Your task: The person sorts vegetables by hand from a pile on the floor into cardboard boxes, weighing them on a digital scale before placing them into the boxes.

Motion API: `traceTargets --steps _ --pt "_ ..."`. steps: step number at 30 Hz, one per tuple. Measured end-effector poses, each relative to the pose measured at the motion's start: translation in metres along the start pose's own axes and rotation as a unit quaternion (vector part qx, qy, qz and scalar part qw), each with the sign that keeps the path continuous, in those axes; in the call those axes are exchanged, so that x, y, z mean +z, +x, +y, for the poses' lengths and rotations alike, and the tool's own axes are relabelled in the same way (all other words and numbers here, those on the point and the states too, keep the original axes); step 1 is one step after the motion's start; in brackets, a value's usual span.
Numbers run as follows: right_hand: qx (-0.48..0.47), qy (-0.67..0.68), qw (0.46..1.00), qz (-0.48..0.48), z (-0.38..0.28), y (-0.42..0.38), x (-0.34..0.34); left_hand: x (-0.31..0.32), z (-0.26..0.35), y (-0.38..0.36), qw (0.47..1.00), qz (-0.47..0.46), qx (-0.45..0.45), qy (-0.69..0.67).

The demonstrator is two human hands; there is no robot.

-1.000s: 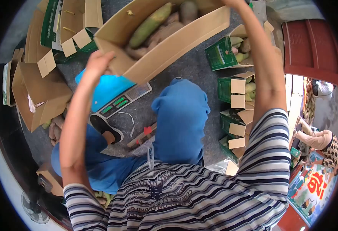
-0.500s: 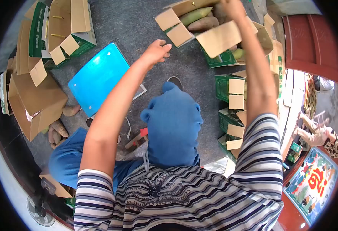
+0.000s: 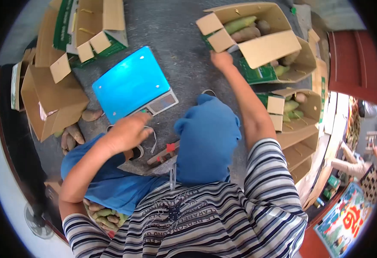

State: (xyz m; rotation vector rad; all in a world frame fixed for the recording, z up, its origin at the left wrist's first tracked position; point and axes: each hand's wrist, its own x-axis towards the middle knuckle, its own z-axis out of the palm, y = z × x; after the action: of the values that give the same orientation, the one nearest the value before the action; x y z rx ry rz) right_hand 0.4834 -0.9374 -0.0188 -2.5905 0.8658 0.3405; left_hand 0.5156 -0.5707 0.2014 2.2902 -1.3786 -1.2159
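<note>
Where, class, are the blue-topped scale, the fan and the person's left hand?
Blue-topped scale [image 3: 130, 88]: head view, middle of its blue platform.
Fan [image 3: 39, 221]: head view, its round grille.
Left hand [image 3: 129, 132]: head view, back of the hand.

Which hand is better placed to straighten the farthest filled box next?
Right, probably: the right hand is close beside that filled box, while the left hand is by the blue-topped scale, farther off.

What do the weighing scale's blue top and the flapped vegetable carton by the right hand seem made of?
Scale top: glossy, probably plastic or film-covered metal; its bright glare doesn't settle which.
Vegetable carton: likely matte cardboard, from its plain brown, folded flaps.
</note>
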Motion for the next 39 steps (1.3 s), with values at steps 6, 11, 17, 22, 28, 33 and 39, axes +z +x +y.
traceTargets --steps 6,11,17,22,28,33,39 --pt "-0.023 0.002 0.996 0.085 0.016 0.038 -0.010 0.019 -0.005 -0.035 0.997 0.036 -0.025 -0.067" --pt "0.032 -0.083 0.995 0.037 0.040 0.043 -0.043 0.023 -0.028 -0.061 0.990 0.043 -0.073 -0.114" --pt "0.047 -0.104 0.993 0.017 0.079 0.037 -0.046 0.027 -0.029 -0.055 0.990 0.090 -0.015 -0.106" --pt "-0.191 -0.114 0.964 -0.144 -0.012 0.015 -0.042 0.016 -0.010 -0.053 0.995 0.072 0.006 -0.070" --pt "-0.501 -0.032 0.864 0.030 -0.240 0.007 -0.074 0.020 -0.011 -0.056 0.997 0.075 0.008 -0.011" --pt "-0.568 -0.067 0.804 0.164 -0.359 0.036 -0.047 0.016 -0.019 -0.061 0.992 0.125 0.015 -0.027" --pt "-0.452 -0.185 0.851 0.195 -0.388 0.053 0.018 0.013 -0.029 -0.071 0.984 0.181 0.000 0.001"
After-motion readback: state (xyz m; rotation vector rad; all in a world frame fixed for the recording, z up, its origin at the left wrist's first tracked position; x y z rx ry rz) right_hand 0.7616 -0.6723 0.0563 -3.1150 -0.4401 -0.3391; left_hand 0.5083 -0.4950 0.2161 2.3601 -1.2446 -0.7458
